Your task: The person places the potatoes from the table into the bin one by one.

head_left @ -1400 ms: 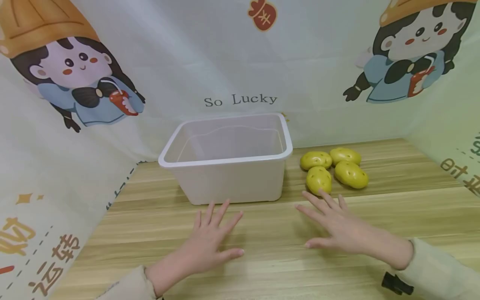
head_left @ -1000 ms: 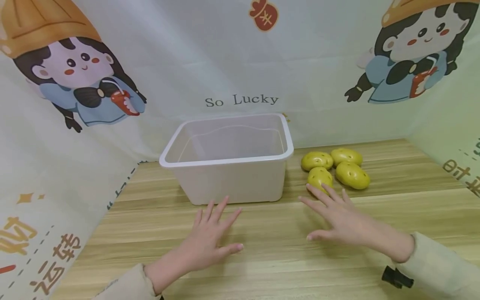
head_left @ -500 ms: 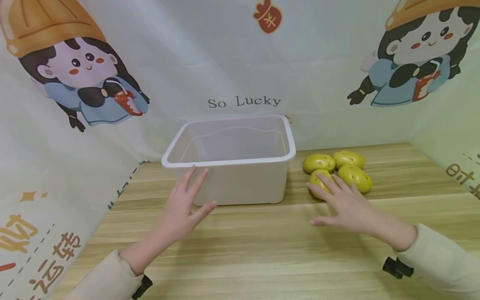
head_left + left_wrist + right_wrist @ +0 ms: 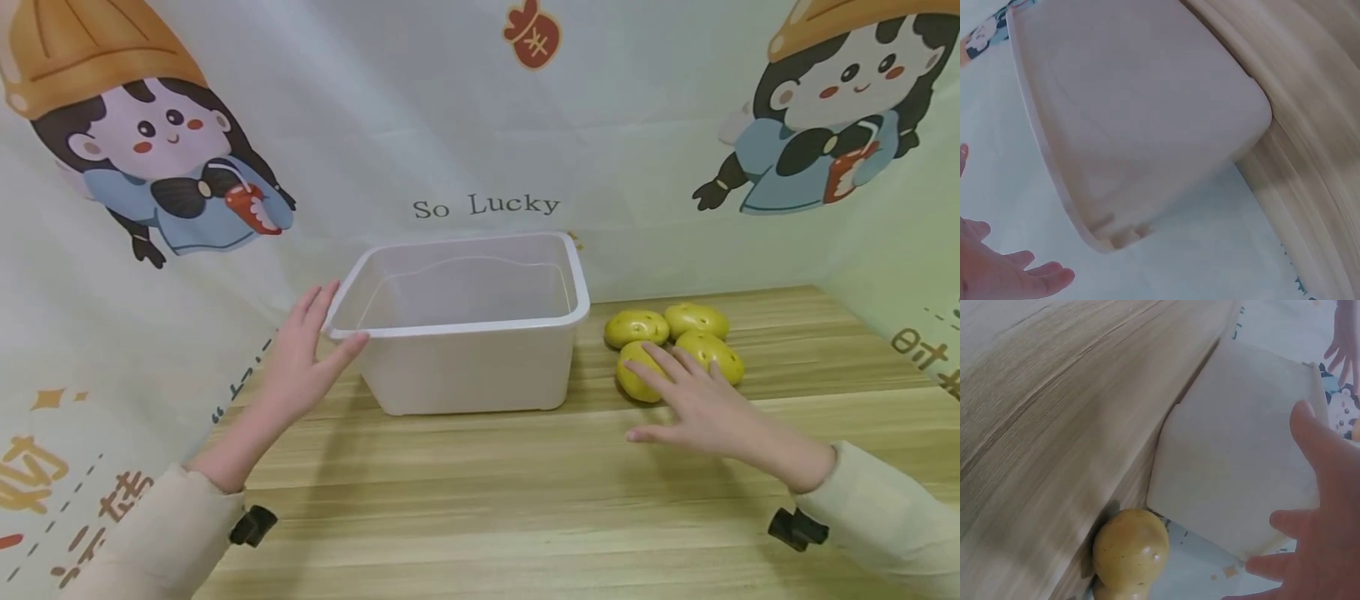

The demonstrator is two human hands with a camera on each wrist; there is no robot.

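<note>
A white plastic bin (image 4: 465, 371) stands upright on the table with nothing inside it. Just outside its left rim is my left hand (image 4: 296, 358), thumb apart from the fingers. In the left wrist view a gap shows between that hand (image 4: 997, 275) and the bin (image 4: 1147, 75). On the right lies a cluster of yellow potatoes; the nearest potato (image 4: 633, 375) is partly covered by my right hand (image 4: 705, 408), which hovers with fingers spread. The right wrist view shows this hand (image 4: 1332, 519) beside the bin (image 4: 1229, 444), apart from the potato (image 4: 1132, 547).
Behind the nearest potato lie several others, including the back-right potato (image 4: 697, 319). The wooden table (image 4: 487, 500) extends in front of the bin. A printed cloth (image 4: 480, 142) hangs behind and along both sides.
My left hand has moved left and forward, from in front of the bin to its left rim. The right hand has shifted slightly forward over the nearest potato. Bin and potatoes stay put.
</note>
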